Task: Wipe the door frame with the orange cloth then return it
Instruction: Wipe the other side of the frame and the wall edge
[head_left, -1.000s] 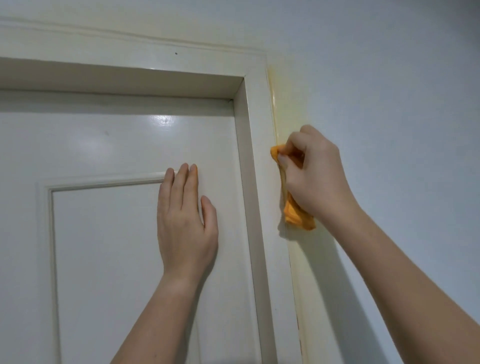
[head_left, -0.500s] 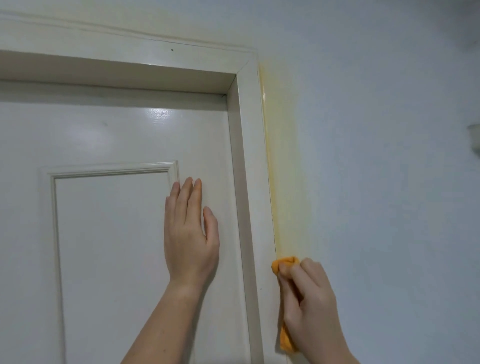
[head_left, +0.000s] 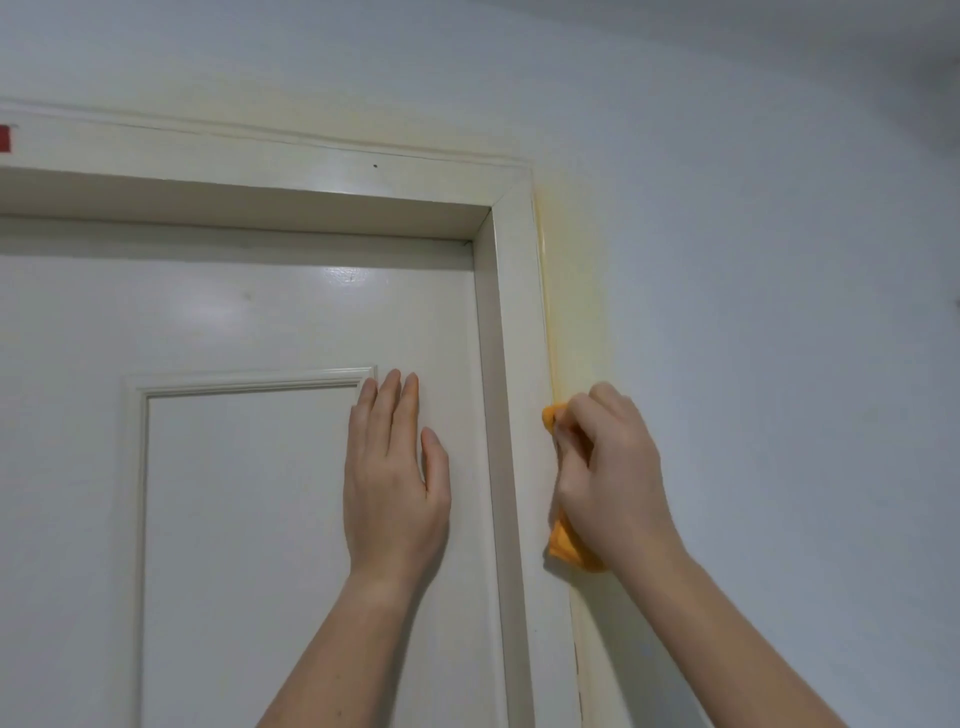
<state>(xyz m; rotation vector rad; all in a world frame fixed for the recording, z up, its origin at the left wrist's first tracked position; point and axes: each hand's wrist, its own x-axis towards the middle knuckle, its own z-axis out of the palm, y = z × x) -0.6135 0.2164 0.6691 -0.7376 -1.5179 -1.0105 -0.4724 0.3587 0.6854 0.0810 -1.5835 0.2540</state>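
The cream door frame (head_left: 519, 322) runs up the middle of the view and turns left across the top. My right hand (head_left: 608, 467) is shut on the orange cloth (head_left: 563, 545) and presses it against the frame's outer right edge, where frame meets wall. Only the cloth's top tip and its lower fold show past my fingers. My left hand (head_left: 395, 478) lies flat with fingers together on the white door (head_left: 249, 519), just left of the frame, holding nothing.
A pale grey wall (head_left: 779, 364) fills the right side, with a yellowish stain along the frame's edge above my right hand. The door has a raised panel moulding (head_left: 140, 467). A small red patch (head_left: 5, 139) sits at the far left on the top frame.
My right hand with the cloth slid down the frame's edge, then came back up to about mid-height. My left hand stayed flat on the door. The view has tilted a little.
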